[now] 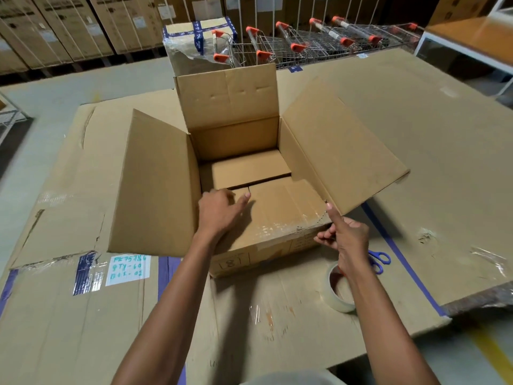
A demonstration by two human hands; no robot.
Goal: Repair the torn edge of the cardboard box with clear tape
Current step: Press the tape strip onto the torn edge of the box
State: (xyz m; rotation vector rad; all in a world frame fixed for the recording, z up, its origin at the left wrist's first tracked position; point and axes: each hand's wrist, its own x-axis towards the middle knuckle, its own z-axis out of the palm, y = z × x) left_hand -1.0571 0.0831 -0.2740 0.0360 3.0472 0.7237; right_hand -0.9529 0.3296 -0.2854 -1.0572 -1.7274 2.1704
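Observation:
An open cardboard box (155, 190) stands on flattened cardboard, its flaps spread left, far and right. Its near flap (280, 207) is folded inward, and clear tape (288, 225) shines along its front fold toward the ragged right corner. My left hand (219, 211) lies flat on that near flap, fingers spread, holding nothing. My right hand (345, 237) is at the torn right front corner, thumb pressed up against the corner edge, other fingers curled beside the box wall. A roll of clear tape (337, 302) lies on the cardboard under my right wrist.
Blue-handled scissors (380, 259) lie just right of my right hand. Flattened cardboard sheets (416, 129) cover the work surface. A taped box (191, 45) and several shopping carts (305, 45) stand behind. Stacked cartons (69, 26) line the far wall.

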